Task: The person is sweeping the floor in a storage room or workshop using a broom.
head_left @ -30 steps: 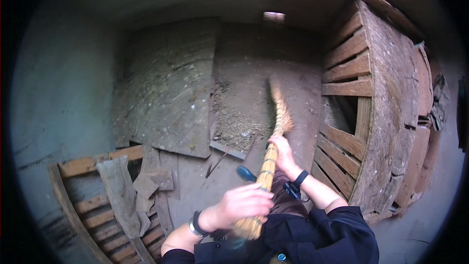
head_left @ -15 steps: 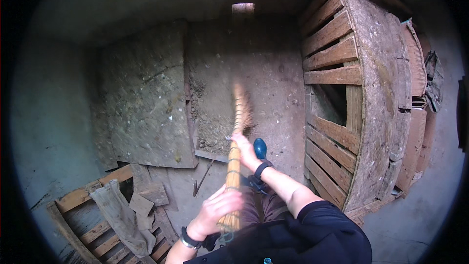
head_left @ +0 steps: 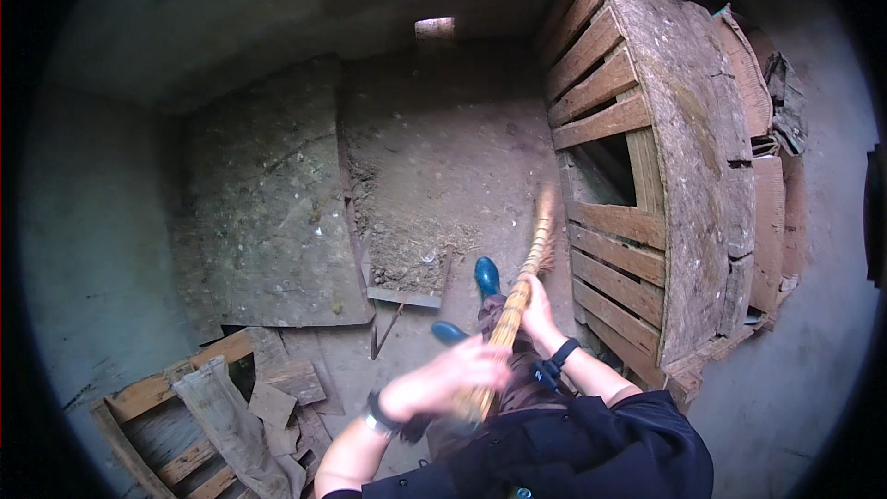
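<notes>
A long straw broom (head_left: 507, 327), bound with dark rings, slants across in front of me. My right hand (head_left: 536, 308) is closed around its middle. Higher up, near the thick butt end, my left hand (head_left: 462, 371) wraps the handle, slightly smeared by motion. The blurred bristle end points away over the floor, close to the slatted wooden crate (head_left: 617, 245). Left of the broom lies a flat metal scoop (head_left: 404, 298) with a pale edge, heaped with dirt and debris (head_left: 407, 254). A thin metal rod (head_left: 388, 328) sticks out from it toward me.
A large dirty board (head_left: 268, 212) lies on the left. Near left stands a wooden pallet (head_left: 139, 439) with a grey cloth (head_left: 226, 416) and wood scraps (head_left: 291, 381). Cardboard (head_left: 767, 222) leans behind the crate. My blue boots (head_left: 487, 277) stand beside the scoop.
The broom has swung right, its bristle end moving from beside the debris toward the crate. Both hands moved right with it, and the scoop is now less covered. The view has shifted slightly.
</notes>
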`<state>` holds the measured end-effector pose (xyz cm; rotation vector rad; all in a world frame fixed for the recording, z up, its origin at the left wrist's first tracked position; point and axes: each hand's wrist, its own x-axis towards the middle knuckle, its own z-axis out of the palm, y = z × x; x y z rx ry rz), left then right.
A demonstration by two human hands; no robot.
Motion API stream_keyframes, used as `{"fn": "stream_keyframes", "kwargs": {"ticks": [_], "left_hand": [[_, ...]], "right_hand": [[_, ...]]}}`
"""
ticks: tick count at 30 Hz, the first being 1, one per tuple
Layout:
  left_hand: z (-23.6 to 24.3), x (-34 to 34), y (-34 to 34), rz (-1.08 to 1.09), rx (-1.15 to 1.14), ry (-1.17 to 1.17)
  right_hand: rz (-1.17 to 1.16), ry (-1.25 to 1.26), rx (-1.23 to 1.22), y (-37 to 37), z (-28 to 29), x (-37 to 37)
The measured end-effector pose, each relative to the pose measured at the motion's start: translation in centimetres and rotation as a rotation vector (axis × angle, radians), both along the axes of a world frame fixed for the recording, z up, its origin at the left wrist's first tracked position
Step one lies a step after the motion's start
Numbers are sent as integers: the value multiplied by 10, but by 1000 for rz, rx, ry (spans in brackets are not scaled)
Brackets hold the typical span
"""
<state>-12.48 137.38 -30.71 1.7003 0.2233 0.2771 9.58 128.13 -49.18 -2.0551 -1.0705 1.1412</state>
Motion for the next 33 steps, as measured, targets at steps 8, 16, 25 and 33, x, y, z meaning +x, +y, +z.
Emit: {"fn": "stream_keyframes", "kwargs": {"ticks": [8, 16, 25, 33], "left_hand": [[-74, -2, -47, 361, -172, -18], [-10, -5, -51, 572, -6, 120], [0, 17, 17, 709, -98, -89], [-44, 46, 33, 567, -87, -100]], "right_hand": [[-1083, 1236, -381, 8, -85, -7], [-710, 1188, -222, 68, -18, -54], [286, -331, 209, 98, -6, 18], [-663, 1510, -441, 125, 47, 34]]}}
